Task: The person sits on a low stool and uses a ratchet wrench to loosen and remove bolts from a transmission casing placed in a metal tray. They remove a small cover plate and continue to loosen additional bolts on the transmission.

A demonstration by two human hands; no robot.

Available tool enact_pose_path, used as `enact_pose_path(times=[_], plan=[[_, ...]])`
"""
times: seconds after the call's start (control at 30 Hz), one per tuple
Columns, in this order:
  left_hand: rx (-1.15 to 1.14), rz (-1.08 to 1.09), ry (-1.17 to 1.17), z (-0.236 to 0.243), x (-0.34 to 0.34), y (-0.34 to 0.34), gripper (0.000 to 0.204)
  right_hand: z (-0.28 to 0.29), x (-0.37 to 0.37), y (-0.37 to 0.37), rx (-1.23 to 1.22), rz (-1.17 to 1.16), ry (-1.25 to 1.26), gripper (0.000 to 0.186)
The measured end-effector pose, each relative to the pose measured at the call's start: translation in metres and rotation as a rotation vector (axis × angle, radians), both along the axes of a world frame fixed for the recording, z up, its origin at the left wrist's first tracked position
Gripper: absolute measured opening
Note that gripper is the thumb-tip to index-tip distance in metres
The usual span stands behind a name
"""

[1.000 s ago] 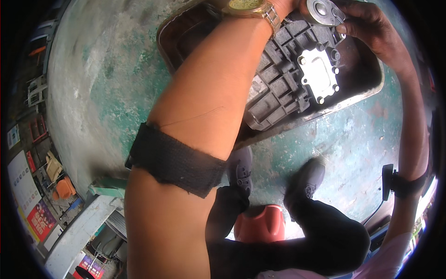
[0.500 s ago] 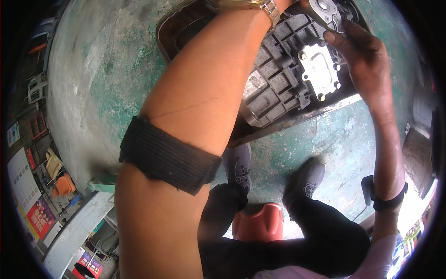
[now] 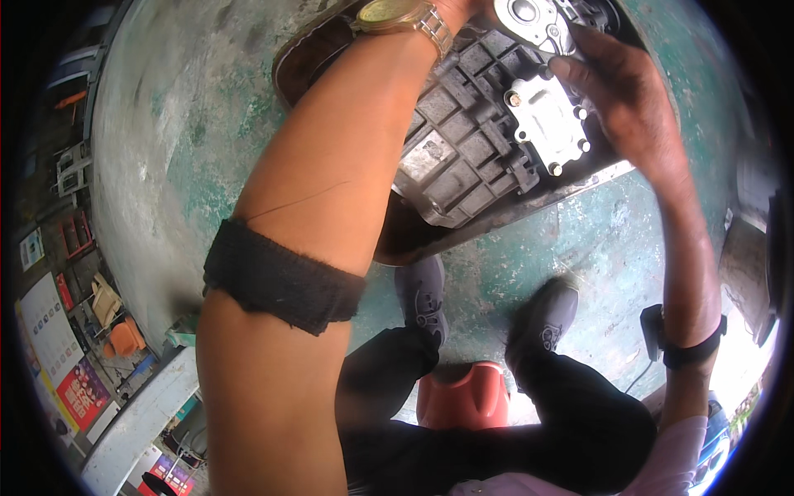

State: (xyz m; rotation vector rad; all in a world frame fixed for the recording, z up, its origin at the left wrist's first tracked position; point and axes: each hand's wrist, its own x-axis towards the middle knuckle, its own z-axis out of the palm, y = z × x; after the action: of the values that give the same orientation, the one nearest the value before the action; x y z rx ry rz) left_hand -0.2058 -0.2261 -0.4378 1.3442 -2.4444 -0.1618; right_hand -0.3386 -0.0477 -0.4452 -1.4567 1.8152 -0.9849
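Observation:
My right hand is closed at the top right, thumb and forefinger pinched at the lower edge of a silver metal part with a round hub. The upper frame edge cuts that part off. Below it lies a grey ribbed gearbox housing, with a bright bolted cover plate on its right side. My left hand reaches in beside the silver part from the left; only its base shows and its fingers are out of the frame. A gold-coloured watch is on the left wrist.
The housing rests in a dark tray on the worn green floor. A red stool stands between my legs near my shoes. Along the left are a pale bench edge, an orange object and assorted clutter.
The view has shifted, so the housing appears further left. The silver part and my right hand have moved left with it, the part slightly more. More of the watch shows.

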Motion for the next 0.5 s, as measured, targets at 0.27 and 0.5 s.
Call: enact_pose_path(times=[0.27, 0.5], plan=[[-0.054, -0.012, 0.015, -0.001, 0.001, 0.001, 0.050, 0.059, -0.025, -0.046, -0.013, 0.353, 0.124, 0.028], [-0.020, -0.020, 0.041, -0.002, 0.000, 0.001, 0.050, 0.042, -0.005, -0.023, -0.020, 0.125, 0.128, 0.022]])
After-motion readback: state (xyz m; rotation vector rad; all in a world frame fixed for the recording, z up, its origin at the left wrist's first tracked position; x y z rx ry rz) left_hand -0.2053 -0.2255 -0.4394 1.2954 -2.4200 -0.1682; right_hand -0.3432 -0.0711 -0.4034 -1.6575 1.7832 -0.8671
